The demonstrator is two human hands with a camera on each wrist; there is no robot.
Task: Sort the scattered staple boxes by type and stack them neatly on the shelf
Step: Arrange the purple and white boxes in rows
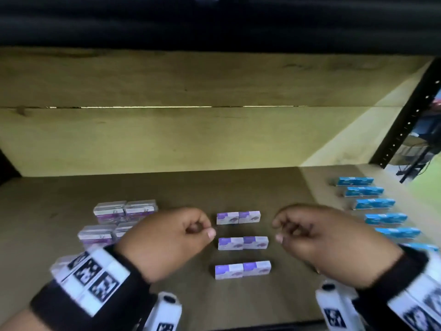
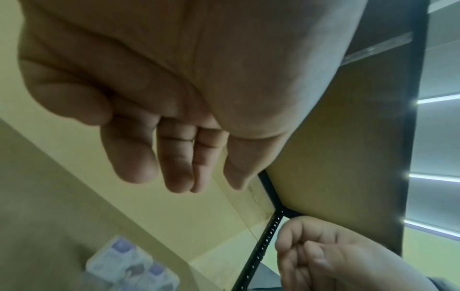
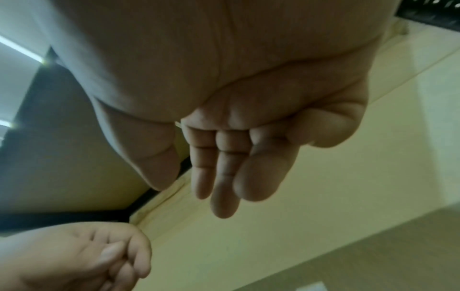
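- Brown shelf (image 1: 71, 194) board, pale wood back panel (image 1: 191, 134) behind.
- Left hand (image 1: 164, 237) and right hand (image 1: 327, 240) hovering loosely curled, holding nothing.
- Purple boxes (image 1: 243, 243) in three pairs right between both hands, untouched.
- Blue boxes (image 1: 374, 203) lined up far right; clear-wrapped purple packs (image 1: 124, 211) left.

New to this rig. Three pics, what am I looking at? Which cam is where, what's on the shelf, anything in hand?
There is no robot here: a person works with two bare hands. The wide picture comes from a camera worn on the head, looking down at a brown shelf board. The other two come from cameras strapped to the wrists, each looking along the palm at the fingers.

The left hand and the right hand hover over the shelf with fingers loosely curled; neither holds anything.

On the shelf, three pairs of small purple boxes sit in a column between the hands. A cluster of larger purple boxes lies at the left, partly behind the left hand. A row of blue boxes runs along the right side.
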